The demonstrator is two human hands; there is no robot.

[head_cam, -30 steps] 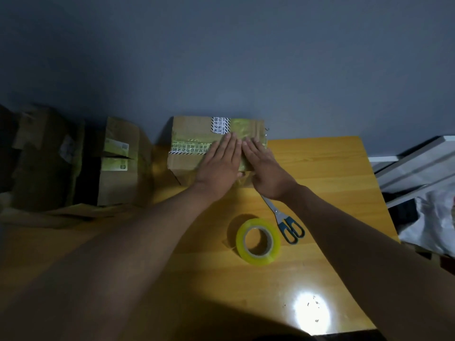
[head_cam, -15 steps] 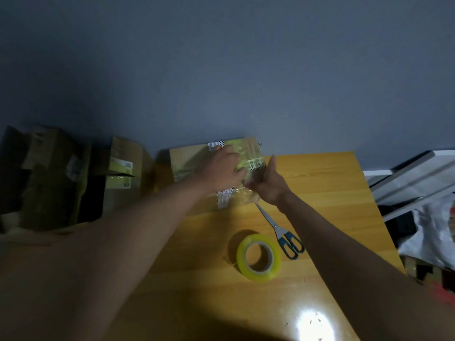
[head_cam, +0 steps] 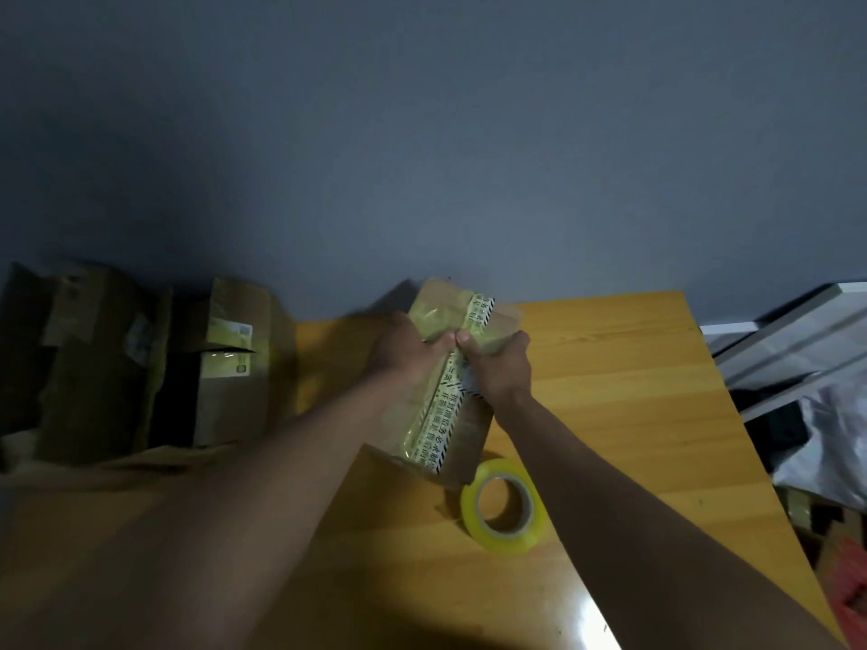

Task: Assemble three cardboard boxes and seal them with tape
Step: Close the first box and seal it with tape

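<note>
While the box is held tilted above the wooden table, w/ its taped seam facing up, the step in hand looks to be turning it over so another face can be sealed. To do it well, the box should be kept square and not squeezed, or the flaps will prob bow and the fresh tape will lift; the seam is best rubbed flat before it's set down. The left hand is wrapped round the box's left side, fingers curled onto the top. The right hand is clamped on the right edge, thumb pressed over the printed strip. Frame is blurry, so exact finger placement can't be told. The tape roll is lying flat just beside the box's near corner. Other boxes are stacked at the left.
</note>
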